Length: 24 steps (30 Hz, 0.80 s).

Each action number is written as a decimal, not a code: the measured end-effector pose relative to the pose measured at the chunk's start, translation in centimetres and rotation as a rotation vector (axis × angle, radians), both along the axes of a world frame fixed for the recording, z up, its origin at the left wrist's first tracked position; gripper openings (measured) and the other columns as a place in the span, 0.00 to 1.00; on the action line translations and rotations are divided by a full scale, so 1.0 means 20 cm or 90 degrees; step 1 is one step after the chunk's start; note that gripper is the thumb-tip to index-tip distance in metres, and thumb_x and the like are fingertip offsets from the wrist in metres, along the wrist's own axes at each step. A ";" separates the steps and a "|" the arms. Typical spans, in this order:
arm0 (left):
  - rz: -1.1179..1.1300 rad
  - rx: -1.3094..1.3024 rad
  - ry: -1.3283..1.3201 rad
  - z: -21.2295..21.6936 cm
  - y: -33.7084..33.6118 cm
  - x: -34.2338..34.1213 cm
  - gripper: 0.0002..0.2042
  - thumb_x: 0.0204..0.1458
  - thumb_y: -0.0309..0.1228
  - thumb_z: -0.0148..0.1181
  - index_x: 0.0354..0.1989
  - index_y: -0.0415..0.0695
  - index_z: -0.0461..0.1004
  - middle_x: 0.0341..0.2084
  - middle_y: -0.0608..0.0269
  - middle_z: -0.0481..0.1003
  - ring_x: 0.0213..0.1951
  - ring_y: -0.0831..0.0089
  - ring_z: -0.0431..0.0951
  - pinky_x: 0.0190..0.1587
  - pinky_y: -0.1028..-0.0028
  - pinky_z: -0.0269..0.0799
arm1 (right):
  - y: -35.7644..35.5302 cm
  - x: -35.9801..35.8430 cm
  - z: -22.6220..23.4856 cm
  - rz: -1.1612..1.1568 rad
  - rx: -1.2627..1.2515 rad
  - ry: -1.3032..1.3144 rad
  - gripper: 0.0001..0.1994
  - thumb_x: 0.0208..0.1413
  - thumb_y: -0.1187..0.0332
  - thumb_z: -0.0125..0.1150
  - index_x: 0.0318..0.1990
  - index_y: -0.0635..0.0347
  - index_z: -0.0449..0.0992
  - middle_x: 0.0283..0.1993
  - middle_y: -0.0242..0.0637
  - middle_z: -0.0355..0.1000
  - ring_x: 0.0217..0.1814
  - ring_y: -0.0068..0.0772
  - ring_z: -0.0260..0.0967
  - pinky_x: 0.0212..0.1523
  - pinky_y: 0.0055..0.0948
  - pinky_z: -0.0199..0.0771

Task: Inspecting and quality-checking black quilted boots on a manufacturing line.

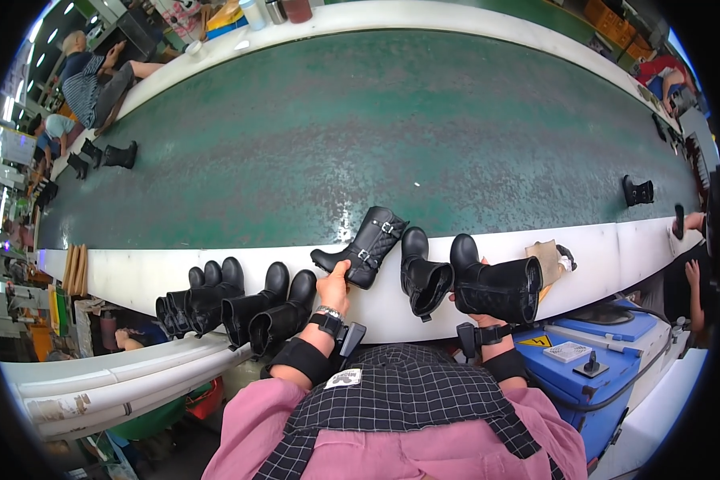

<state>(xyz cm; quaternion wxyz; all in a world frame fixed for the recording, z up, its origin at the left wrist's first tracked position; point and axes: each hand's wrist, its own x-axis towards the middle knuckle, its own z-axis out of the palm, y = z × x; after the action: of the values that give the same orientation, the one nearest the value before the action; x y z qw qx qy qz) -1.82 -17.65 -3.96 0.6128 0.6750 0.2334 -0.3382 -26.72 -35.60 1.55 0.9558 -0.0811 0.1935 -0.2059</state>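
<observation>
My left hand point(336, 293) is closed round the sole side of a black ankle boot point(374, 240) with quilted panels and silver buckles, tilted at the edge of the green belt. My right hand point(486, 321) grips a second black boot point(494, 286), which hides most of its fingers; the boot's open top points right. Between the two, another black boot point(424, 272) stands on the white ledge point(368, 316), its opening toward me. To the left, several more black boots point(248, 300) lie along the ledge in a row.
A worn green conveyor belt point(392, 128) runs across, with boots point(120, 155) far left and one boot point(638, 191) at right. A brown cloth piece point(544, 262) lies on the ledge. Beside my right arm stands a blue machine point(564, 372). Other people sit around the belt.
</observation>
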 end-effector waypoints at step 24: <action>-0.026 -0.720 0.081 0.87 -0.06 0.06 0.25 0.48 0.32 0.62 0.54 0.36 0.62 0.49 0.49 0.70 0.52 0.57 0.72 0.55 0.57 0.73 | 0.08 0.35 0.70 -0.138 -0.153 -0.024 0.22 0.53 0.67 0.59 0.55 0.64 0.66 0.53 0.42 0.70 0.55 0.41 0.68 0.58 0.46 0.67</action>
<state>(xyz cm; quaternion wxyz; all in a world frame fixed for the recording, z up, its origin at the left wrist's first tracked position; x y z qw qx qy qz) -0.64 -18.77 13.52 0.8570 0.2245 0.0396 -0.4622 -19.72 -33.97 15.60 0.9150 -0.1693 0.1571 -0.3308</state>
